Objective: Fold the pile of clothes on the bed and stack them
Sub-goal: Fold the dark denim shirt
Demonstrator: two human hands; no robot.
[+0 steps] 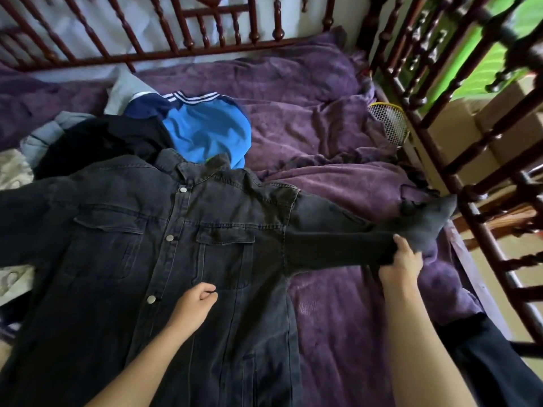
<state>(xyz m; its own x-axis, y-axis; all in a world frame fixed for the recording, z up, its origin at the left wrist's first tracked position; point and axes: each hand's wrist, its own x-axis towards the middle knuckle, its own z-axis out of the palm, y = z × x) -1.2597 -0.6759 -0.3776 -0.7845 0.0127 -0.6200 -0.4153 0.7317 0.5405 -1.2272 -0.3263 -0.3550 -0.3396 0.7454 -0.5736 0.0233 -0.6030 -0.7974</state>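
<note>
Swinging the sleeve [338,245] across could drag the black denim jacket [176,245] askew, since the left hand [195,304] sits only loosely curled on its front, holding nothing visible. The grip of the right hand [404,257] is closed round the sleeve near the cuff, at right of frame; the jacket body spreads leftward on the bed [338,318], below the unfolded pile [205,133].

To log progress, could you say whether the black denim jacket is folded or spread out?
Spread out: the black denim jacket lies flat, front up; the right hand grips its outstretched sleeve.
</note>
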